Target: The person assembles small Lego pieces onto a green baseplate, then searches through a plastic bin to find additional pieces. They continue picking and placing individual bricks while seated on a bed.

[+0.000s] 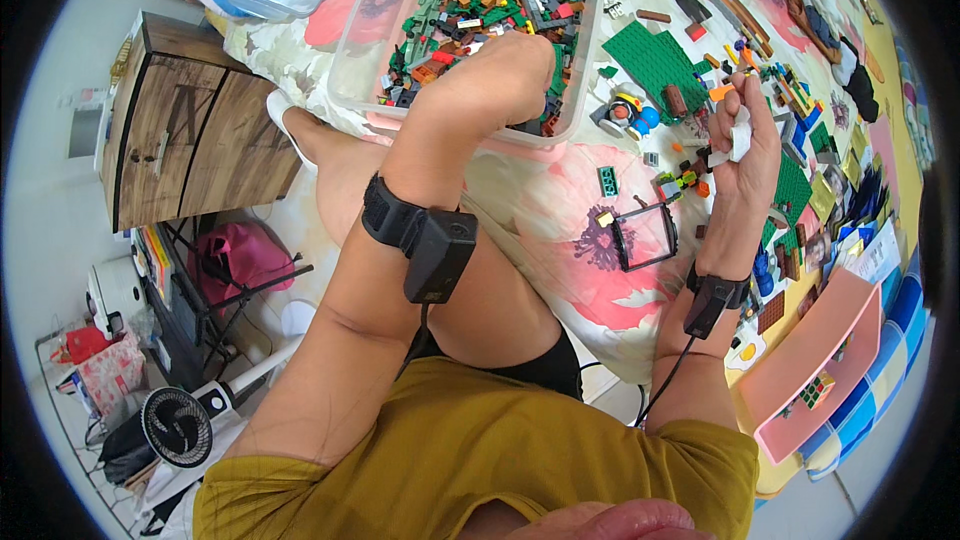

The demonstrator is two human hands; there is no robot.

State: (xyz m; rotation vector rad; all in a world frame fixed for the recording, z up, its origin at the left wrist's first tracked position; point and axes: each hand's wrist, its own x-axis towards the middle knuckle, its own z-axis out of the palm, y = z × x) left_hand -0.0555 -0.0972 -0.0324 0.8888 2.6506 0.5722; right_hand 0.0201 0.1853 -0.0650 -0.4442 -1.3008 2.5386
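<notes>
My left hand (pixel 490 80) is bent down over the near part of a clear plastic bin (pixel 350 60). Mixed toy building bricks (pixel 490 0) fill the bin, mostly green, brown, grey and orange. The fingers of that hand are hidden behind its back. On the right, my right hand (pixel 750 155) has its fingers curled around a small white piece (pixel 740 135), whose exact kind I cannot make out. Close to its fingers lie a green baseplate (pixel 645 60), a brown round piece (pixel 675 100) and a small built figure (pixel 625 110) in white, blue and yellow.
A black rectangular frame (pixel 645 237) and a teal brick (pixel 607 181) lie on the floral cloth (pixel 560 210). Loose bricks and another green baseplate (pixel 793 190) spread along the right. A pink box (pixel 800 380) stands nearby. At left are a wooden cabinet (pixel 190 130) and a fan (pixel 178 427).
</notes>
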